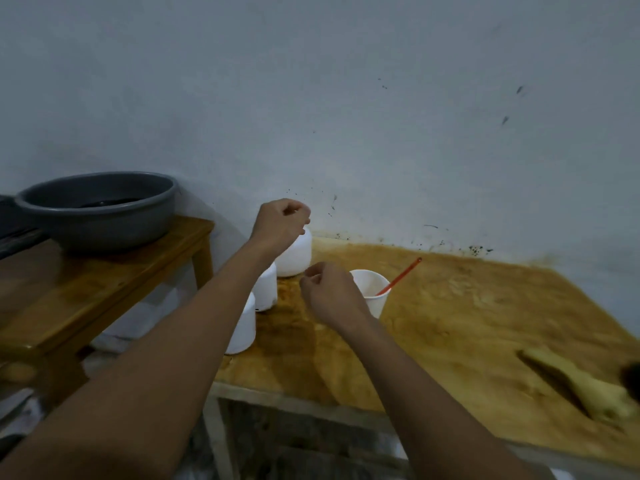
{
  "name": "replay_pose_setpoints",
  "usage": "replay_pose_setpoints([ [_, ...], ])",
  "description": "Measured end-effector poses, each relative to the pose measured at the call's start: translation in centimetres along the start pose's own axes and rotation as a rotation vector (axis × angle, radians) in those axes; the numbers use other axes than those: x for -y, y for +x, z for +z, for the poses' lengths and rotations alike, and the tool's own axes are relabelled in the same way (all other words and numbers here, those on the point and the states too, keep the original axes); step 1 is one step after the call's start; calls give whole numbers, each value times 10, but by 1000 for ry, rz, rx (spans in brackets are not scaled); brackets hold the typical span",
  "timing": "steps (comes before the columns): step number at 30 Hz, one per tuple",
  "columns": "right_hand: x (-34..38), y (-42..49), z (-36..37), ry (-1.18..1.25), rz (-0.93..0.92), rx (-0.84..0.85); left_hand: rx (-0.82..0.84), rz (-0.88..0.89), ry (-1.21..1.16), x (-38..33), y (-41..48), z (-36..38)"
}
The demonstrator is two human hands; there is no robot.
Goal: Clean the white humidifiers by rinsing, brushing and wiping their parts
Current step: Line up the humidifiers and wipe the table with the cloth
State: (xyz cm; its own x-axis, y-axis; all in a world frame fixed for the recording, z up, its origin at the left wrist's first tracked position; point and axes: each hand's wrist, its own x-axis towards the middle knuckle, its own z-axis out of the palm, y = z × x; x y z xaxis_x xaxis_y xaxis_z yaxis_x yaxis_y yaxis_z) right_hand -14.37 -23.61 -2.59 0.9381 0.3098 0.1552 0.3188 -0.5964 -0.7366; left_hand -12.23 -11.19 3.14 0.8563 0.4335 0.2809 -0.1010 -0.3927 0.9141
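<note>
**Forearms stretched out, both hands curled beside the white humidifiers**

Two bare forearms reach in from the bottom edge toward the back wall [381, 116]. The left hand [282, 221] hangs just above the far humidifier [296, 258]. Its fingers are curled into a loose fist and nothing shows in them. The left wrist crosses in front of that humidifier's top, so I cannot tell whether the hand touches it. The right hand [329, 292] is lower and nearer. Its fingers are curled too, thumb and forefinger close together, with nothing visible between them. It sits between the humidifier row and the white cup [375, 304], overlapping the cup's left rim.

Three white humidifiers stand in a line along the left edge of the worktop [450, 323]. The nearest humidifier [244, 329] and the middle humidifier [267, 287] are partly hidden behind the left forearm.

The white cup stands upright and open, with an orange-handled brush [403, 273] leaning in it, the handle tilting up to the right. On the wooden side table [114, 278] to the left sits a grey basin [97, 220] with dark liquid [110, 202] at its bottom.

A yellowish object [588, 389], too blurred to identify, lies on the stained worktop at far right, well apart from both hands.
</note>
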Motion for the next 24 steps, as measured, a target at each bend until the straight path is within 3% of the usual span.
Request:
replay_pose_setpoints([
  [4, -30, -47, -43, -145, -42, -24, 18, -24, -56, -6, -43, 28],
  [8, -71, -80, -81, -184, 54, -55, 75, -177, -11, 9, -84, 71],
  [13, -110, -96, -103, -230, 126, -131, 128, -241, 49, 33, -105, 115],
  [19, -144, -105, -121, -375, 132, -150, -91, -227, 1, 41, -109, 137],
  [24, -180, -109, -151, -492, 162, -325, -123, -178, 14, 28, -110, 147],
])
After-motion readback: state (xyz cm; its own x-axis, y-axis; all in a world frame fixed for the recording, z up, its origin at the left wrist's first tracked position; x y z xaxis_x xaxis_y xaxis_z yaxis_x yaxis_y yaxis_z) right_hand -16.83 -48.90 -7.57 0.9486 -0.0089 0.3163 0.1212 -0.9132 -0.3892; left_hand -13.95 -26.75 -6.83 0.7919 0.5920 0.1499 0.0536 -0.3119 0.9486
